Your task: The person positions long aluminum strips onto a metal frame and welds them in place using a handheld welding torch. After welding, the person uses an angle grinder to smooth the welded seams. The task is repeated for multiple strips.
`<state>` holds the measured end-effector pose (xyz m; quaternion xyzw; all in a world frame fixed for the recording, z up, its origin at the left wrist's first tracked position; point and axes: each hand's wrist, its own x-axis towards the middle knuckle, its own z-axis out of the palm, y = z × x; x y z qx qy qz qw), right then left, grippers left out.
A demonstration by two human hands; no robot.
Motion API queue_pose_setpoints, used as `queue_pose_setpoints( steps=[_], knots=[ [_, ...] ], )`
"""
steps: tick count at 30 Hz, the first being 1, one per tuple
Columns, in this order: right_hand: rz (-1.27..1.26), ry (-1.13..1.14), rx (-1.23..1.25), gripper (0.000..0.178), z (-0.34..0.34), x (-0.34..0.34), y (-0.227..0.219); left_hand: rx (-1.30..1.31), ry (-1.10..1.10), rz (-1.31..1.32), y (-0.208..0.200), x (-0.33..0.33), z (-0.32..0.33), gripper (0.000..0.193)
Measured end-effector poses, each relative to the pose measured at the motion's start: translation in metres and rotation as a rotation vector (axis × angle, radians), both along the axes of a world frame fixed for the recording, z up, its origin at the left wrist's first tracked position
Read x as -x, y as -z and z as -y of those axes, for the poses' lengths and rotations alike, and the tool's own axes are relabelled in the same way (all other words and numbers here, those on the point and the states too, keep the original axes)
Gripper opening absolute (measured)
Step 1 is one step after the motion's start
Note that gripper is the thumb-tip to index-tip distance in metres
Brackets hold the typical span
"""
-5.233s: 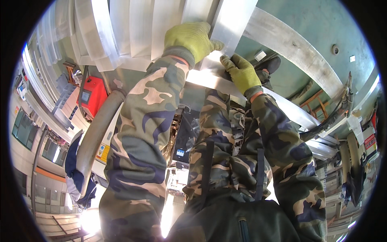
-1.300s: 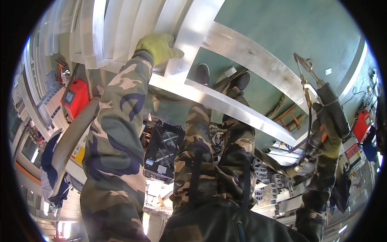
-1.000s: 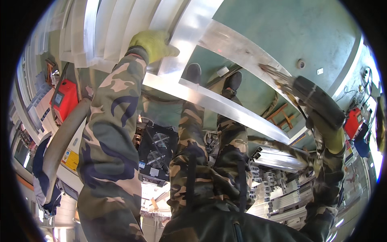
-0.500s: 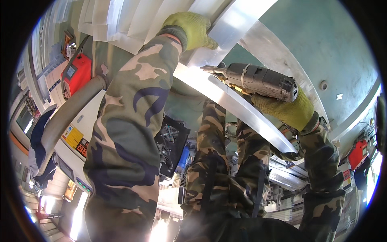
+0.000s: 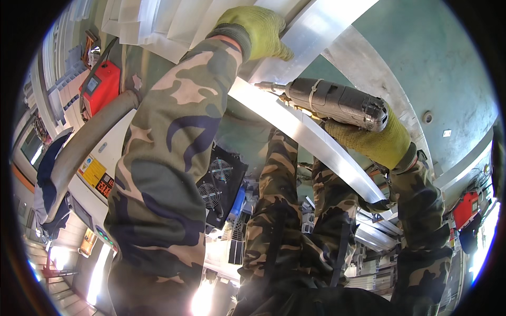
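Note:
My left hand (image 5: pixel 255 32), in a yellow-green knit glove, grips the upper silvery metal profile (image 5: pixel 324 37) with its thumb toward the right. In my gloved right hand (image 5: pixel 371 142) is a black welding gun (image 5: pixel 337 102) with a white cable tie round its body. The gun's narrow metal nozzle points left, close to where the upper profile meets a second metal strip (image 5: pixel 316 139). That strip slants down to the right, below the gun. Whether the nozzle touches the metal I cannot tell. The gun's body hides part of my right fingers.
Several pale metal panels (image 5: pixel 179 23) lie beyond my left hand. At the left stand a red box with a small screen (image 5: pixel 103 87) and a white cabinet (image 5: pixel 109 145), with a thick grey hose (image 5: pixel 84 145) alongside. A black panel with fans (image 5: pixel 224 181) sits low, near my left sleeve.
The welding gun has shifted slightly left, its nozzle nearer the end of the slanting strip. My left hand keeps its grip on the profile. The whole view has drifted a little.

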<state>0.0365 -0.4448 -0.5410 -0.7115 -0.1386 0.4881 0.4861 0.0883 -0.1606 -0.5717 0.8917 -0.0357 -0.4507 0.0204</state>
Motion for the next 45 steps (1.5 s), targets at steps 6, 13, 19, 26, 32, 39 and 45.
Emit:
queue_pose_setpoints(
  steps=[6, 13, 19, 26, 32, 39, 45],
  knots=[
    [-0.194, -0.030, 0.088, 0.035, -0.008, -0.010, -0.008, 0.013, 0.024, 0.032, 0.008, 0.003, -0.007, 0.071],
    [-0.033, 0.027, -0.023, 0.036, -0.004, 0.004, 0.006, 0.007, 0.011, 0.036, 0.001, 0.001, -0.004, 0.072],
    [-0.058, -0.079, 0.109, 0.035, -0.010, -0.004, -0.002, 0.021, 0.011, 0.081, 0.004, 0.006, -0.010, 0.070],
    [-0.041, -0.075, 0.063, 0.033, -0.008, 0.001, 0.004, -0.019, 0.039, 0.024, 0.000, 0.003, -0.005, 0.069],
    [-0.054, -0.008, 0.041, 0.034, -0.009, 0.001, -0.001, 0.019, 0.011, 0.020, -0.008, -0.001, 0.001, 0.070],
    [-0.063, -0.037, -0.030, 0.033, -0.005, -0.002, 0.001, 0.040, 0.003, 0.005, -0.022, -0.004, 0.006, 0.069],
    [-0.054, -0.039, -0.084, 0.033, -0.004, -0.001, 0.006, 0.038, 0.008, 0.003, -0.016, -0.003, 0.008, 0.067]
  ],
)
